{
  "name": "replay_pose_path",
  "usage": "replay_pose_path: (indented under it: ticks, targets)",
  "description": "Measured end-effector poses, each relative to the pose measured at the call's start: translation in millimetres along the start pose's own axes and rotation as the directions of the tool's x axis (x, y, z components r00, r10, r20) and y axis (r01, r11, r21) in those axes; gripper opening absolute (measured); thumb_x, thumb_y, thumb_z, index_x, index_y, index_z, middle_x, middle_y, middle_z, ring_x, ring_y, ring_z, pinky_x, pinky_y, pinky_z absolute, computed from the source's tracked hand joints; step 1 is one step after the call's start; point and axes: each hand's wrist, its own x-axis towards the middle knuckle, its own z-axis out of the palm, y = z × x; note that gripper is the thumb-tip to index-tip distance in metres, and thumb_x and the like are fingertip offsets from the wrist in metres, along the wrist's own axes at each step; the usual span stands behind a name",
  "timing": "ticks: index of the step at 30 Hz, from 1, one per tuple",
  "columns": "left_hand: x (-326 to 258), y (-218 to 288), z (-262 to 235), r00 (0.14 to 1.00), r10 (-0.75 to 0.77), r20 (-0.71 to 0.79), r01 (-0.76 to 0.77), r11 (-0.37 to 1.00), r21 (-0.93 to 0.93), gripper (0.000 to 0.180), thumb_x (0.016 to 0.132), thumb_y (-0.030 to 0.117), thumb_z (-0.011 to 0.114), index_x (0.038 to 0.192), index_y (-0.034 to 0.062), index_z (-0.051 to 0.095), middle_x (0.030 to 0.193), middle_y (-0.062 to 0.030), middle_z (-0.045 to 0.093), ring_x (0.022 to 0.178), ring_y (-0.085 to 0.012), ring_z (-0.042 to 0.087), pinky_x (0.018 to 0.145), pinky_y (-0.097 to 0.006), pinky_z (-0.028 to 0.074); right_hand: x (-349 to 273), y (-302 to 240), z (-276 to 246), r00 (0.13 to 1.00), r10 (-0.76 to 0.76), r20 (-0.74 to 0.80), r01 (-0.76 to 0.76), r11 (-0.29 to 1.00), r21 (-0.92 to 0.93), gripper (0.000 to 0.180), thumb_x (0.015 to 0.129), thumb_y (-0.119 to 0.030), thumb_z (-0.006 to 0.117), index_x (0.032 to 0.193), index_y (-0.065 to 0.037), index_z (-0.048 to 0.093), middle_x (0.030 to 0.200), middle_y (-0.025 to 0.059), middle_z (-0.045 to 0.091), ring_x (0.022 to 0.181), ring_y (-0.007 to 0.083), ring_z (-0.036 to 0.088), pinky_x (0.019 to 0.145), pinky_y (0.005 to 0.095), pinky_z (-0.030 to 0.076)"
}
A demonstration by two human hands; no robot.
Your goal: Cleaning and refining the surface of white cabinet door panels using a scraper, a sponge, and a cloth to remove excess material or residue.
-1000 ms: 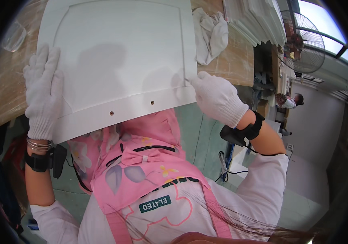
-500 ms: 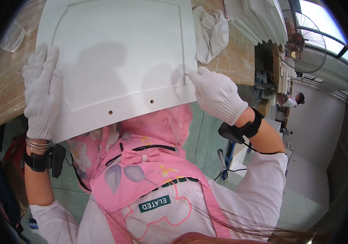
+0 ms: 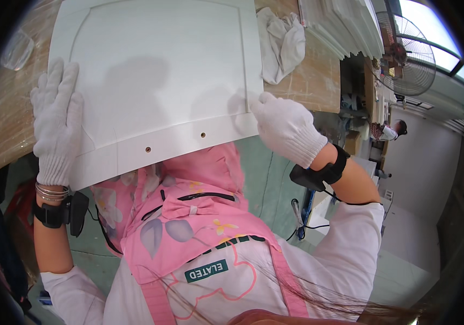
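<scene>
A white panel [image 3: 161, 92], like a cabinet door with a recessed middle and grooved frame, lies on the wooden table and overhangs its near edge. Two small holes with brownish rims show along its near strip. My left hand [image 3: 57, 119], in a white knitted glove, rests flat on the panel's left edge with fingers stretched out. At the panel's near right corner is my right hand [image 3: 286, 125], also gloved, its fingers curled together in a pinch against the frame. What those fingers hold, if anything, is hidden by the glove.
A crumpled white cloth [image 3: 281, 46] lies right of the panel. Beyond it rises a stack of white panels [image 3: 345, 24]. On the far left of the table [image 3: 12, 116] sits a clear object [image 3: 18, 50]. A large fan [image 3: 405, 54] and another person [image 3: 391, 131] appear at right.
My right hand has shifted slightly left and toward me along the panel's right corner. A small dark tip at its fingertips is now out of sight. The left hand stays in place.
</scene>
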Motion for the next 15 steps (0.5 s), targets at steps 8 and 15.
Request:
replay_pose_path:
  ticks: [8, 15]
  targets:
    - [0.1, 0.9, 0.2, 1.000, -0.004, 0.004, 0.004, 1.000, 0.007, 0.043, 0.101, 0.023, 0.048, 0.144, 0.0152, 0.052, 0.155, -0.0121, 0.040, 0.145, -0.0347, 0.032, 0.122, -0.047, 0.014, 2.1, 8.5, -7.0, 0.990, -0.104, -0.098, 0.105, 0.994, 0.004, 0.023, 0.081, -0.006, 0.057, 0.104, -0.002, 0.060, 0.097, 0.0166, 0.062, 0.080, 0.0372, 0.067, 0.065, 0.0472, 0.054]
    - [-1.2, 2.0, -1.5, 1.000, -0.014, 0.004, 0.014, 1.000, -0.010, 0.044, 0.101, 0.022, 0.048, 0.144, 0.0155, 0.052, 0.154, -0.0123, 0.041, 0.145, -0.0350, 0.032, 0.122, -0.047, 0.015, -6.9, 8.2, -2.4, 0.989, -0.144, -0.029, 0.144, 0.989, 0.020, 0.024, 0.082, -0.005, 0.056, 0.106, -0.005, 0.059, 0.100, 0.0152, 0.062, 0.081, 0.0358, 0.067, 0.066, 0.0468, 0.054]
